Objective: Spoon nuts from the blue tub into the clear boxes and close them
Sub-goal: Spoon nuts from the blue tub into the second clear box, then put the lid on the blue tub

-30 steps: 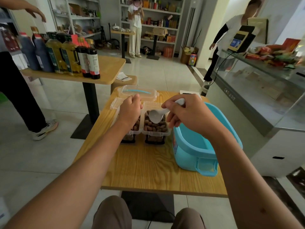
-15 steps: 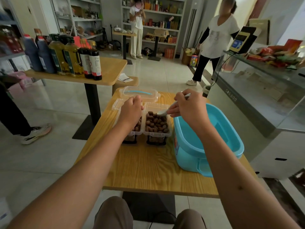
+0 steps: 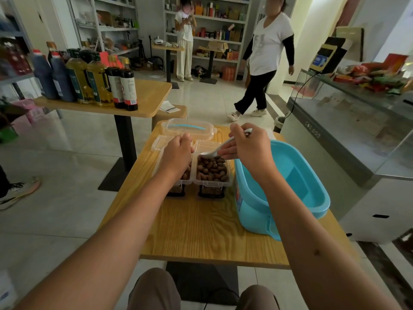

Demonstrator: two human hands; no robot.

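Two clear boxes stand side by side on the wooden table point(image 3: 201, 231). The right clear box point(image 3: 212, 173) is heaped with brown nuts. The left clear box point(image 3: 184, 175) also holds nuts and lies mostly under my left hand point(image 3: 177, 152), which rests with curled fingers on its far edge. My right hand point(image 3: 248, 146) grips a white spoon point(image 3: 215, 151) whose bowl hovers over the far end of the right box. The blue tub point(image 3: 290, 189) stands right of the boxes; its visible inside shows no nuts. A clear lid with a blue strip point(image 3: 190, 129) lies behind the boxes.
A second wooden table point(image 3: 147, 97) with several oil and sauce bottles stands to the far left. A glass counter point(image 3: 357, 121) runs along the right. One person walks across the floor beyond the table; another stands by the shelves.
The spoon has tipped from hanging bowl-down over the right box to lying nearly level at its far end. The person in the background has walked leftward.
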